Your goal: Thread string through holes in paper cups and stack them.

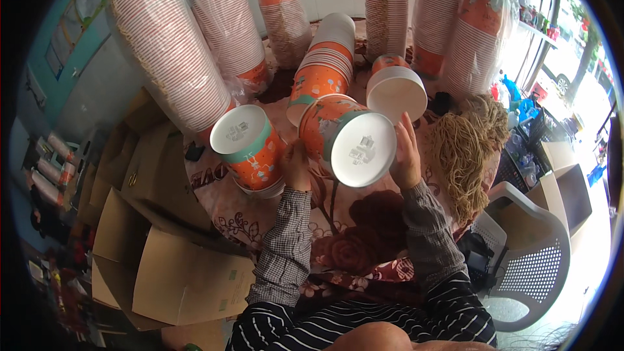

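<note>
Both hands, left hand (296, 164) and right hand (407, 155), grip an orange cup (348, 138); leaning cup stacks (170, 52) nearby might topple if bumped.

Bright daylight from the right, overexposed there; dim left side; strong fisheye bending, dark vignetted corners

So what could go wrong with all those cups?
The left hand and right hand hold an orange paper cup tipped on its side; it might bump the upside-down stack of cups right beside it. The tall wrapped stacks lean over the table, so a knock could perhaps topple them onto the cardboard boxes below.
</note>
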Available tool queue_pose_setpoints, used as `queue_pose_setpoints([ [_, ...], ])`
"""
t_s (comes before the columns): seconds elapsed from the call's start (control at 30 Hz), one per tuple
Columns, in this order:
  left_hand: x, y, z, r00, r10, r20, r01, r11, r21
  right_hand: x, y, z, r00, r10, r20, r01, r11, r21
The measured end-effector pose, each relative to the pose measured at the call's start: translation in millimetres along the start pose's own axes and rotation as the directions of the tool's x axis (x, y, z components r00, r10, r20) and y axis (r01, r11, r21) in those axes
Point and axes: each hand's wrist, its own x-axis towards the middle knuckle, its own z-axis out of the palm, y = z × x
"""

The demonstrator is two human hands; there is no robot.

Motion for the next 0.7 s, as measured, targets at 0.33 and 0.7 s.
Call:
queue_pose_setpoints([
  [0.33, 22, -2, -36, 0.842, 0.015, 0.540, 0.120, 0.970, -0.214, -16, -37, -37, 0.954, -0.195, 0.229, 0.219, 0.972, -0.085],
  [0.7, 2, -7, -23, 0.833, -0.060, 0.550, 0.358, 0.816, -0.454, 137, -177, -28, 0.809, -0.579, 0.098, 0.580, 0.814, 0.017],
])
